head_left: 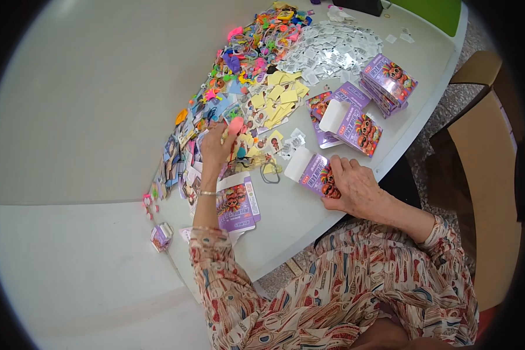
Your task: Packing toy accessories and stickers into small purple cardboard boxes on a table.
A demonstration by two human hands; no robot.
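My right hand (pixel 359 188) grips a small purple carton (pixel 318 177) near the table's front edge; its white flap stands open on the left side. My left hand (pixel 214 146) reaches over the piled trinkets, thumb and fingers closed on a coral-pink piece (pixel 235 125) whose exact kind I cannot make out. Beside that hand lie yellow picture cards (pixel 274 140) and a dark looped band (pixel 269 173). Below my left wrist, flat purple cartons (pixel 238 210) rest on the table, partly covered by my forearm.
Colourful trinkets (pixel 248 58) form a long heap, bordered by silvery packets (pixel 335 49) and yellow cards (pixel 280 96). Purple cartons (pixel 391 79) are stacked at the right, with an open-flapped carton (pixel 356 128) nearer. A tan chair (pixel 484 163) stands beyond the table edge.
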